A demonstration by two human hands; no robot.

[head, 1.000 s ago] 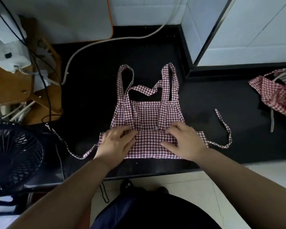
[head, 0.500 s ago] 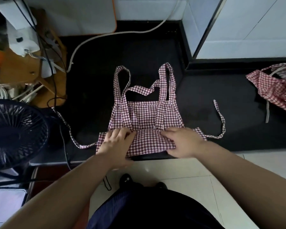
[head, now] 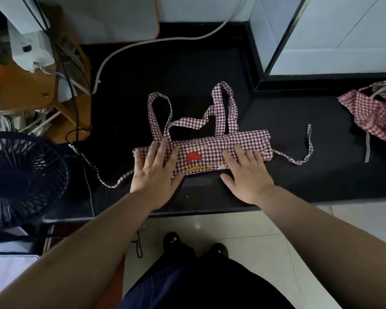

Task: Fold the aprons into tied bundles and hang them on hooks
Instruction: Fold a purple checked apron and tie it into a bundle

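Gingham apron (head: pixel 210 150) lies pressed under flat-fingered left hand (head: pixel 154 175) and right hand (head: pixel 247 177); fan (head: pixel 20 181) crowds left, second apron (head: pixel 374 114) right, counter edge (head: pixel 210 211) near wrists.

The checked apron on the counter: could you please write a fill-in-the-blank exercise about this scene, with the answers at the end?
The folded apron lies on a ____ counter.
Between the left hand and the right hand it shows a ____ patch.
The crumpled second apron lies on the person's ____ side.
The fan stands on the person's ____ side.
Missing words: black, red, right, left.
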